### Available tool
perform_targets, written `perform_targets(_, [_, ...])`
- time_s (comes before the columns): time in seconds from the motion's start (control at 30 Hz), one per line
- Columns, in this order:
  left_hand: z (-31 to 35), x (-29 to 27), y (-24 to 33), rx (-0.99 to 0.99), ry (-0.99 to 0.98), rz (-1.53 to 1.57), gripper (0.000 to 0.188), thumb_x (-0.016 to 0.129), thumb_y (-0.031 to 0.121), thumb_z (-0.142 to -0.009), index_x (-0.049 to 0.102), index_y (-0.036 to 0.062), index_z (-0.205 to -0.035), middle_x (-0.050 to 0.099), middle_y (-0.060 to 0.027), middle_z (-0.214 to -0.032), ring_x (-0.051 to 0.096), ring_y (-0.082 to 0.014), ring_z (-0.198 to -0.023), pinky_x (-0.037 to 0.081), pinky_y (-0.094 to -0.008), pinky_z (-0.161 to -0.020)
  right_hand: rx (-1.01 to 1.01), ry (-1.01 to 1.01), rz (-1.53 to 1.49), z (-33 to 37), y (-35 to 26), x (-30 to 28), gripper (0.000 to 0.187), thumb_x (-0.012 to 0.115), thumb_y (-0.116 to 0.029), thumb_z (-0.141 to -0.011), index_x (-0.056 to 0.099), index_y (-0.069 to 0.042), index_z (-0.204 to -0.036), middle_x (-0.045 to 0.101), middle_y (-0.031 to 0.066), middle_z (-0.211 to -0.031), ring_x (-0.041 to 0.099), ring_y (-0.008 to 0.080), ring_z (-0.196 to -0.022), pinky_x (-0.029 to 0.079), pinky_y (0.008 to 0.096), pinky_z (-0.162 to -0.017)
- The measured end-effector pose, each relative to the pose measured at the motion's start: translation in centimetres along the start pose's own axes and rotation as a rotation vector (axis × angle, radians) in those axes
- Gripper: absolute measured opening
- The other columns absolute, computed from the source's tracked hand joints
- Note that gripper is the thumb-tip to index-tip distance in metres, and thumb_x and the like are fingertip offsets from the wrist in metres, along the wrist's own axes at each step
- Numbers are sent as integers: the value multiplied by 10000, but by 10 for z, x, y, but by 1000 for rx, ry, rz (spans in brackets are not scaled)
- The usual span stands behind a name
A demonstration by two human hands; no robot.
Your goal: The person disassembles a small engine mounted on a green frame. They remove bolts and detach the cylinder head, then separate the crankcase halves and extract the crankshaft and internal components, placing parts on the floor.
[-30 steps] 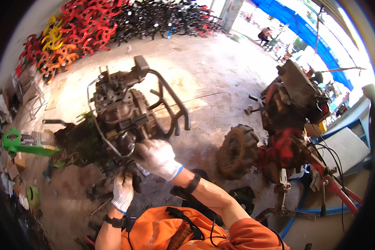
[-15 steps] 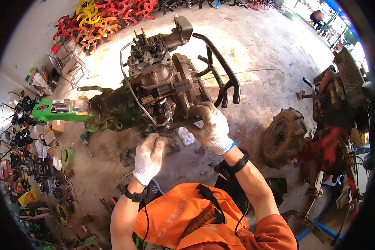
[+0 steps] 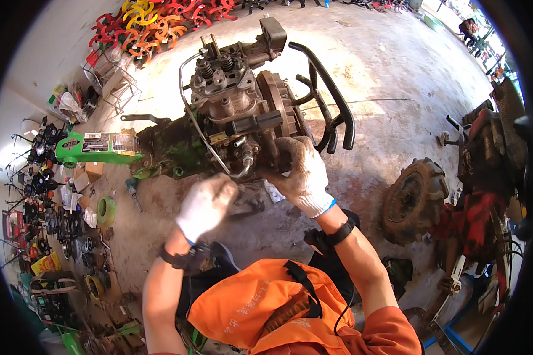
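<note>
A greasy engine (image 3: 226, 105) with its valve springs exposed stands in front of me on a green machine body (image 3: 180, 145). A thin bent metal pipe (image 3: 202, 131) loops down its left side toward a fitting (image 3: 247, 158) low on the front. My right hand (image 3: 305, 180), in a white knitted glove with a soiled palm side, is curled against the engine's lower right side. Its fingertips are partly hidden, so what they grip cannot be made out. My gloved left hand (image 3: 206, 206) is just below the pipe's lower bend, apart from it, its fingers smeared by motion.
A black tubular bar (image 3: 331, 100) juts out right of the engine. Farther right stand a treaded wheel (image 3: 413, 200) and a red machine (image 3: 468, 231). Parts crowd the left wall, with a green ring (image 3: 106, 210) on the floor. Red, yellow and orange blades (image 3: 154, 26) lie piled behind.
My left hand has drawn slightly down and left, away from the pipe's lower end. The right hand stays at the engine's side. The whole view has shifted a little.
</note>
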State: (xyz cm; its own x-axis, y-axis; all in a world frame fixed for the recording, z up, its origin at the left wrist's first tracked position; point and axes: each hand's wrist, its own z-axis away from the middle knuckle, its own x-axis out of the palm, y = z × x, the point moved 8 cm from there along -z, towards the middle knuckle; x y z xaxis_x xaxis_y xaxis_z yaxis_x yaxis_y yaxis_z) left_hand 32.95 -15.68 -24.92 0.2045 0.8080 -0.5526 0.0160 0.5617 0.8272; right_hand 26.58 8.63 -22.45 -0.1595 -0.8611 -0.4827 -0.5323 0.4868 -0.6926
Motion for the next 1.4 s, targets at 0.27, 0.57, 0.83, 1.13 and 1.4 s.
perform_targets(0.27, [-47,181,-22,-1,329,1351,289,551,135,-1157,591,-8,-1405,665,-48,-1205,657,-156,-1002,573,-299,-881,-120,-24,-104,-3,-11,-34,523,915,-133,-864,682,-62,-1326,722,171,-1230,773,357,-1055,649,430,-901])
perform_targets(0.57, [12,95,-22,-86,154,741,380,567,308,-1164,689,-33,-1282,766,-142,-1007,745,-263,-856,616,-377,-792,-65,-195,-181,10,-13,-42,335,842,-186,-962,749,-29,-1243,768,140,-1054,783,287,-888,635,389,-772])
perform_targets(0.83, [11,-9,48,29,137,-192,367,614,314,-1164,716,-37,-1208,637,-10,-783,573,-98,-649,496,-301,-604,130,-282,-350,25,-10,28,470,802,-359,-999,727,-13,-1308,771,213,-1215,756,413,-1100,608,473,-945])
perform_targets(1.13, [-18,-43,36,-111,-93,-170,247,673,204,-1096,750,-30,-1106,664,14,-821,555,-71,-731,506,-308,-665,158,-312,-252,17,-11,35,385,783,-317,-1019,746,-5,-1242,780,207,-1151,760,416,-1048,610,461,-924])
perform_targets(1.4, [-21,142,10,-124,270,1228,325,592,180,-1154,629,-15,-1411,733,-122,-1292,704,-260,-1201,560,-395,-1119,76,-167,-301,16,-2,-19,313,789,-192,-1015,755,7,-1254,796,204,-1141,800,331,-1002,647,418,-902])
